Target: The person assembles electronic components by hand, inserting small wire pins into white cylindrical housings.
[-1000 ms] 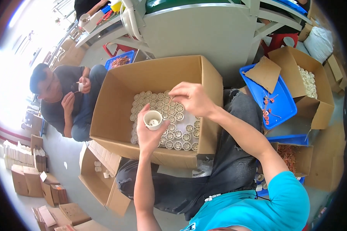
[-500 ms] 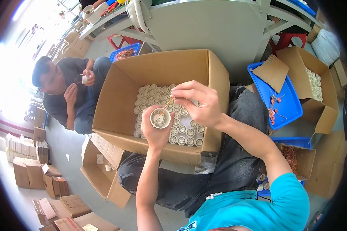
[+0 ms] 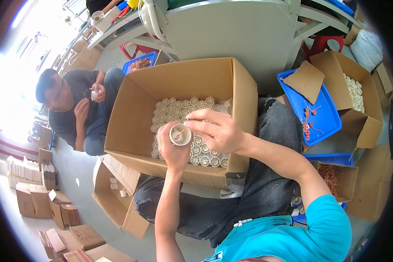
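Note:
My left hand (image 3: 174, 155) is wrapped round a white cup-shaped plastic part (image 3: 177, 140), its open end facing up. Above the cup's rim, my right hand (image 3: 220, 132) pinches a thin orange-brown wire (image 3: 183, 130), whose lower end reaches inside the cup. What the wire's end touches in there is too small to make out. Both hands are over a large cardboard box (image 3: 183, 76). Rows of similar white round parts (image 3: 170, 107) stand in the box, partly hidden behind my hands.
A co-worker (image 3: 81, 105) at the left holds a similar white part. On the right are a blue tray (image 3: 332, 118) with red-orange wired pieces and a box of small white pieces (image 3: 355, 94). A smaller open box (image 3: 111, 192) lies left of my legs.
My right hand has moved down and left, closer to the cup, and the wire now reaches deeper inside it. My left hand with the cup has shifted slightly left.

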A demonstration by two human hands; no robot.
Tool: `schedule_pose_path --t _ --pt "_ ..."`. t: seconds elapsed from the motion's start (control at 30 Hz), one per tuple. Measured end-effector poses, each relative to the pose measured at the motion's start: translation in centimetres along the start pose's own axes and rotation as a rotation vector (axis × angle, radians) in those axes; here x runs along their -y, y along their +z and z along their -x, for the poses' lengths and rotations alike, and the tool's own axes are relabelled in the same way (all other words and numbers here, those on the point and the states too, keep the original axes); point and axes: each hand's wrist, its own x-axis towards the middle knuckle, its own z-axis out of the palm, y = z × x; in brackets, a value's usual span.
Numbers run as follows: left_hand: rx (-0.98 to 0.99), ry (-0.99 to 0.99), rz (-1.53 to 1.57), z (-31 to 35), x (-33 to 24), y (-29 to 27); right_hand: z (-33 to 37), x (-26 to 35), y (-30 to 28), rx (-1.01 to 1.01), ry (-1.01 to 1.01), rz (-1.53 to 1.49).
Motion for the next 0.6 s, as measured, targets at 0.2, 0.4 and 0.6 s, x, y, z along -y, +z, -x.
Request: schedule_pose_path --t 0.2,0.4,0.6 --pt "0.027 0.06 -0.092 0.1 0.2 0.1 0.2 0.3 0.5 0.13 0.019 0.023" --pt "0.094 0.098 -0.113 0.1 -0.2 0.4 0.2 0.5 0.7 0.25 0.123 0.103" --pt "0.115 0.056 -0.024 0.4 -1.2 0.8 0.5 -0.1 0.7 0.384 0.309 -0.043"
